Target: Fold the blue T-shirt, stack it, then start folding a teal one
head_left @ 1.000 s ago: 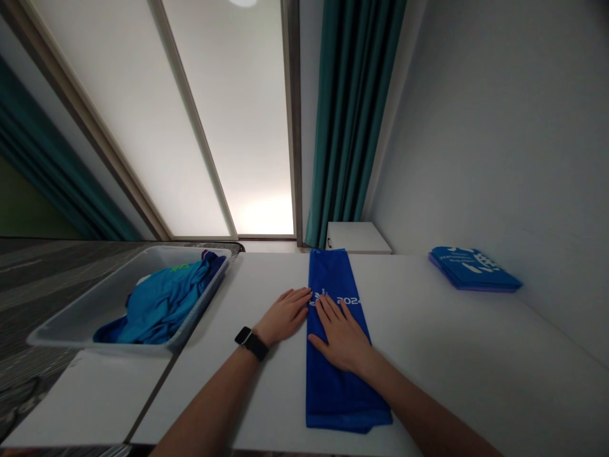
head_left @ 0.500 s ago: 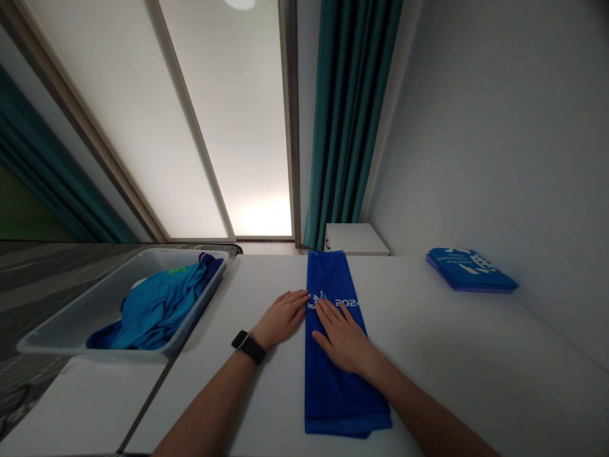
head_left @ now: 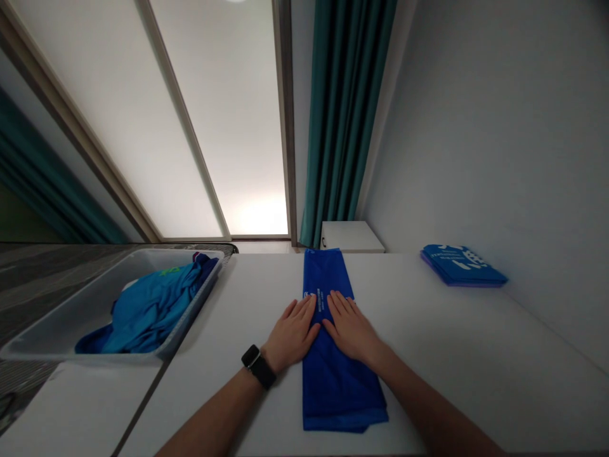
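Observation:
A blue shirt (head_left: 340, 387), folded into a long narrow strip with white print, lies flat on the white table (head_left: 266, 419). My left hand (head_left: 292, 330), with a black watch (head_left: 258, 366) on its wrist, rests flat on the strip's left edge, fingers stretched out. Opposite it, my right hand (head_left: 352, 327) presses flat on the right side of the strip, fingers extended. Both palms cover part of the print. A narrow band of blue cloth shows between the fingertips of the two hands.
At the left stands a translucent plastic bin (head_left: 38, 336) holding crumpled blue clothes (head_left: 147, 311). Folded blue garments (head_left: 464, 266) are stacked at the table's right, near the wall. A white cabinet (head_left: 352, 236) and teal curtain (head_left: 342, 127) stand beyond the far edge.
My left hand has moved right, from the strip's edge onto the cloth. My right hand has shifted slightly right. The view has turned a little.

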The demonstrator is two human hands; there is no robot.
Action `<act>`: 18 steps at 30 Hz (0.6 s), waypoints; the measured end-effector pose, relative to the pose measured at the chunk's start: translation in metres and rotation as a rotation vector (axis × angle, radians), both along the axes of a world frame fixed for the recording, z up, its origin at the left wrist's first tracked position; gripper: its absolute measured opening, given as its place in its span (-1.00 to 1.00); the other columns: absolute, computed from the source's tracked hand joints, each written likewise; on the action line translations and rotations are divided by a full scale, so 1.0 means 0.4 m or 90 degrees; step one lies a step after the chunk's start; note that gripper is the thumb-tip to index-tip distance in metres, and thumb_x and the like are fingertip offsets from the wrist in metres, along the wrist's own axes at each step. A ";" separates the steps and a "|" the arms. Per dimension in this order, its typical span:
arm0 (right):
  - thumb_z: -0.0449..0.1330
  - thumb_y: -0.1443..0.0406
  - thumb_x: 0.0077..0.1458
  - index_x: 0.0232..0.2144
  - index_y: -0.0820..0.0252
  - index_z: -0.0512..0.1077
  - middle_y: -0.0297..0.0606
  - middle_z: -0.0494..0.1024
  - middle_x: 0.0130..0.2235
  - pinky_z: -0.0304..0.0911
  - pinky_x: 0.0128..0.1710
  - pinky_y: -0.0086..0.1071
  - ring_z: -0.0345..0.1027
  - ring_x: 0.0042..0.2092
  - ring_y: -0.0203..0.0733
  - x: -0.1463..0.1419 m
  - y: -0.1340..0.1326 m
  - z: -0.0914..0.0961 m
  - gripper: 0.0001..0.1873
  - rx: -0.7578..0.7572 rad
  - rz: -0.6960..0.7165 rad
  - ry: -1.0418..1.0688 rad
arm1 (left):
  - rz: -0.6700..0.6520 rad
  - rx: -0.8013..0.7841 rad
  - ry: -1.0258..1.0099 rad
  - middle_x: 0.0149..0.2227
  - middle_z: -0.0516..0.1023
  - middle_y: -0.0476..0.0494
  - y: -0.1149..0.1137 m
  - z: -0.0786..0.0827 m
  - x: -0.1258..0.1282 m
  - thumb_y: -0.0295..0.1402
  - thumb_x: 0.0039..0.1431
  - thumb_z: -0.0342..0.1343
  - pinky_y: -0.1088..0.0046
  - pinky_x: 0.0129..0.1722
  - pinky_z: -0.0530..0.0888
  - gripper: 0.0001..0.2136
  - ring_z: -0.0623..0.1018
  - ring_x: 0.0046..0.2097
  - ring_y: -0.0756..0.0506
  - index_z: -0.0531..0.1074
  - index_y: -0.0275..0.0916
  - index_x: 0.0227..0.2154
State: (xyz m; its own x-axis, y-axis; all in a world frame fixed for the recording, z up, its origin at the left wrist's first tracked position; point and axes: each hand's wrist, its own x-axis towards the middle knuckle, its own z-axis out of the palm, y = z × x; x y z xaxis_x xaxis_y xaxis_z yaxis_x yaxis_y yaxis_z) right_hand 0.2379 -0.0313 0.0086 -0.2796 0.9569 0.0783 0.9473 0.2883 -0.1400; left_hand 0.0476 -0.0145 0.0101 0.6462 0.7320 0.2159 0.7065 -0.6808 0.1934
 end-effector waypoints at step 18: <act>-0.09 -0.11 0.22 0.34 0.44 -0.02 -0.02 -0.09 0.38 -0.31 0.36 -0.07 -0.25 0.39 0.01 0.024 -0.142 0.038 -0.12 -0.060 0.093 0.020 | -0.066 0.021 0.058 0.39 -0.04 -0.19 -0.058 0.011 -0.022 -0.15 0.41 -0.28 0.14 0.35 -0.03 -0.44 -0.03 0.39 -0.12 -0.18 -0.23 0.37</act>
